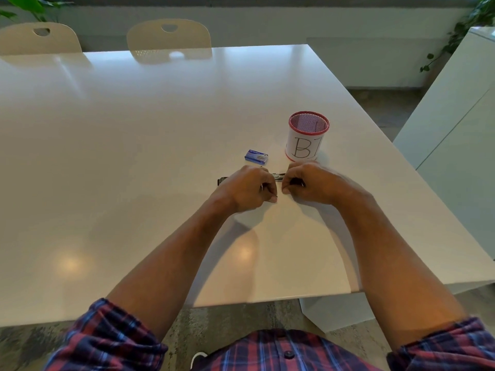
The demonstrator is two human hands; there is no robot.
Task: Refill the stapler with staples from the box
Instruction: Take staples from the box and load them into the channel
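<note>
A black stapler [277, 176] lies on the white table [134, 156], mostly hidden behind my two hands; its dark end pokes out at the left and a metal rail shows between the hands. My left hand [247, 187] has its fingers curled, with a thin silvery strip, likely staples, at the fingertips. My right hand [308, 183] is curled over the stapler's right part, gripping something dark. The small blue staple box [256, 156] rests closed-looking on the table just beyond the hands.
A red mesh pen cup [308, 136] wrapped in white paper with handwritten letters stands right of the box. Two cream chairs [168, 36] sit at the far edge. A white cabinet [455, 129] is on the right.
</note>
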